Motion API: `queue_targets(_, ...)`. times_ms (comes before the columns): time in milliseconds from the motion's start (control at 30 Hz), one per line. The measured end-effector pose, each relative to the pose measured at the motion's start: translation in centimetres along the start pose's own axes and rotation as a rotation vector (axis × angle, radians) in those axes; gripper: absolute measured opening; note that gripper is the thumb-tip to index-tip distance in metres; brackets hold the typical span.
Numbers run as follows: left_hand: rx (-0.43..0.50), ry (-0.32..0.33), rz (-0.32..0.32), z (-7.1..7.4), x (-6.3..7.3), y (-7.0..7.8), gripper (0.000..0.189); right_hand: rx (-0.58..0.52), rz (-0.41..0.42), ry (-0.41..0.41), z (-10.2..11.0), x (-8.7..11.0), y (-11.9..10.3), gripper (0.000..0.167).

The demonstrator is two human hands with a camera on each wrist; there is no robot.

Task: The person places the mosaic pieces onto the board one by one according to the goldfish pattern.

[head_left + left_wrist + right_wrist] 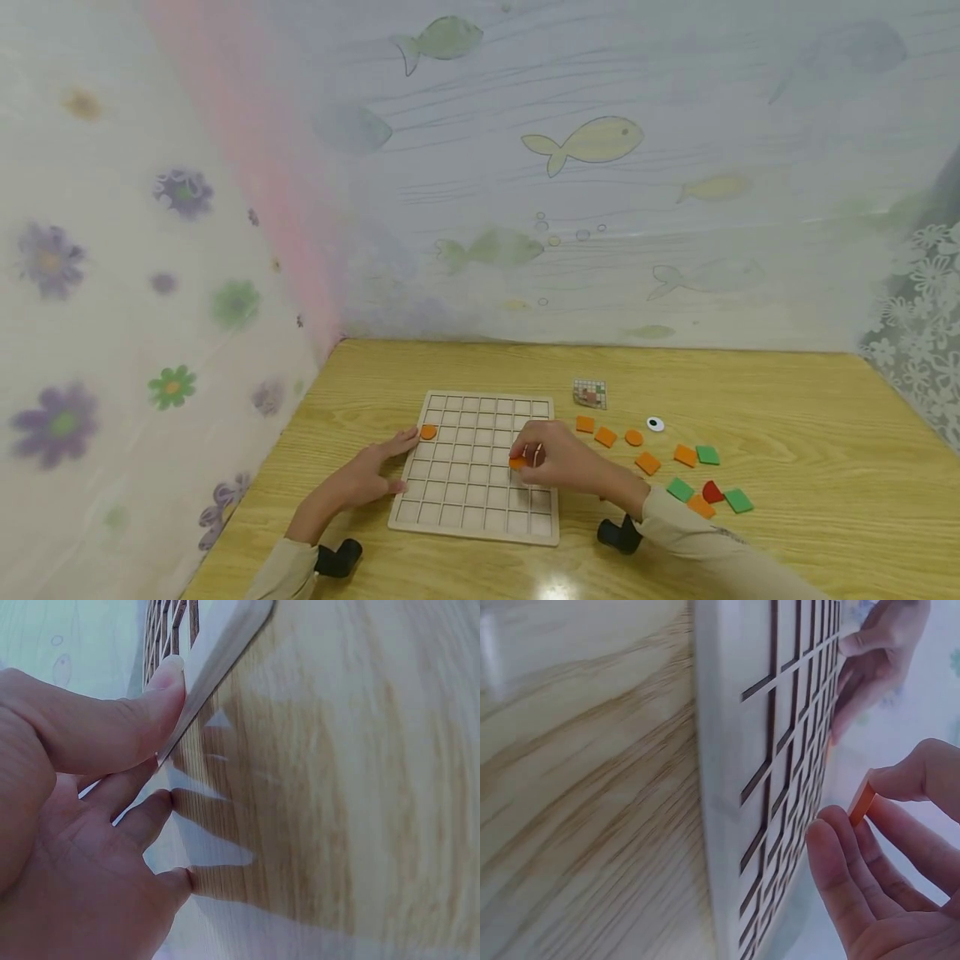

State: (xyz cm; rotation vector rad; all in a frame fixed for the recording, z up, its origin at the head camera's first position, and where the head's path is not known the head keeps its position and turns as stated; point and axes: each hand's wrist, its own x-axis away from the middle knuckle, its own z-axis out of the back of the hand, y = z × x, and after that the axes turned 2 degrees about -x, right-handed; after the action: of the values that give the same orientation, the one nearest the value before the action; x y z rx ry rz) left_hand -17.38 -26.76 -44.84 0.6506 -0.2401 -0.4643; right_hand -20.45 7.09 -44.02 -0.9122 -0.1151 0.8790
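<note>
A pale wooden grid board lies on the table, with one round orange piece in a cell of its left column. My left hand rests at the board's left edge; in the left wrist view the thumb presses on the rim and the other fingertips come down beside it. Over the board's right columns, my right hand pinches a thin orange tile between thumb and fingers. Its full outline is partly hidden by the fingers.
Right of the board lie several orange tiles, an orange disc, green tiles, a red piece and a white eye piece. A small grid picture card lies behind them. Printed cloth walls border the table.
</note>
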Motion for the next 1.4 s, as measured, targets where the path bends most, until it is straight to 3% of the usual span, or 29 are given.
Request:
queue_targets(567,-0.003,-0.005,0.011,-0.2,-0.4,-0.4,0.070,-0.032,0.105,-0.037,-3.5,-5.0,-1.2,0.011)
queue_targets(1100,-0.002,-0.001,0.011,-0.2,-0.1,-0.1,0.068,0.023,0.061,-0.113,-7.1,-9.0,-1.7,0.010)
queue_targets(1400,0.030,-0.001,-0.002,-0.1,0.0,-0.1,0.067,0.070,0.066,-0.112,-8.8,-10.5,-1.9,0.011)
